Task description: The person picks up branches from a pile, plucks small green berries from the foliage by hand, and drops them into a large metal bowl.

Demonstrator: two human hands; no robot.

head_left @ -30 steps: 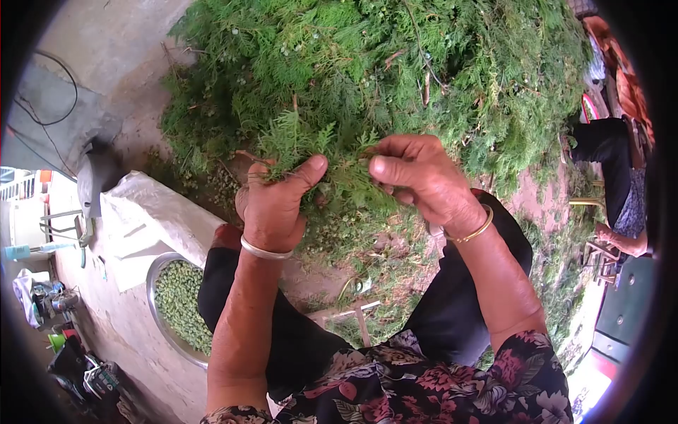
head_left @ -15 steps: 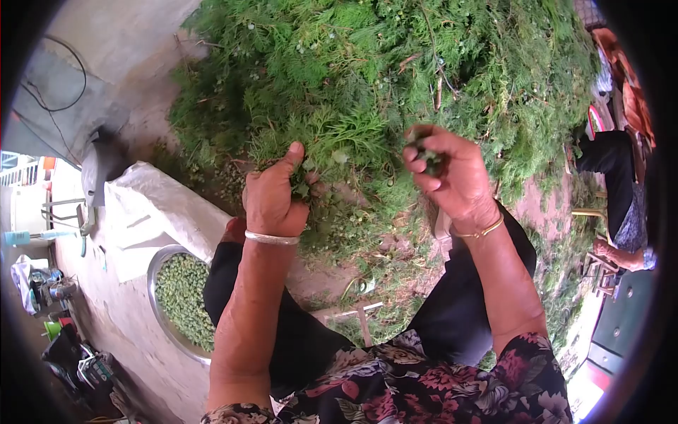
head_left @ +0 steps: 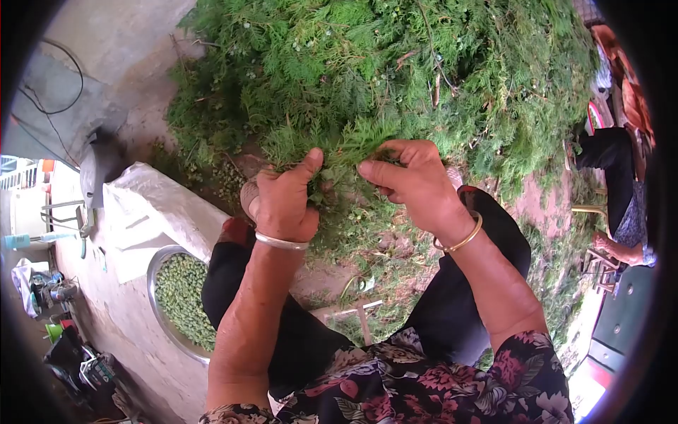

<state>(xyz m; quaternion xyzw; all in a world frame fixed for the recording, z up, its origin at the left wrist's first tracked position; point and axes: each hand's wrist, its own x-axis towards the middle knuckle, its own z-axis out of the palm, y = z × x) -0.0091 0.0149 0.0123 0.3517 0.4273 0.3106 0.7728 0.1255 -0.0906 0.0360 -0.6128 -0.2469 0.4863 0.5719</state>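
Observation:
My left hand [head_left: 284,201], with a silver bangle at its wrist, is closed around the base of a green evergreen sprig [head_left: 359,141] with flat, scaly leaves. My right hand [head_left: 418,185], wearing a gold bangle, pinches the same sprig from the right, thumb and forefinger together. Its curled palm is turned away, so anything inside is hidden. Just beyond both hands lies a large heap of cut evergreen branches [head_left: 332,63], dotted with small pale green cones.
A metal basin [head_left: 157,307] full of small green cones [head_left: 185,293] stands by my left leg. Beside it lies a white sack [head_left: 159,205]. Leaf scraps litter the floor between my knees. Another person's hand [head_left: 614,249] and dark-clothed leg show at the far right.
My right hand, which held several small green cones apart from the branches, has moved left and down onto the sprig. My left hand has shifted slightly right.

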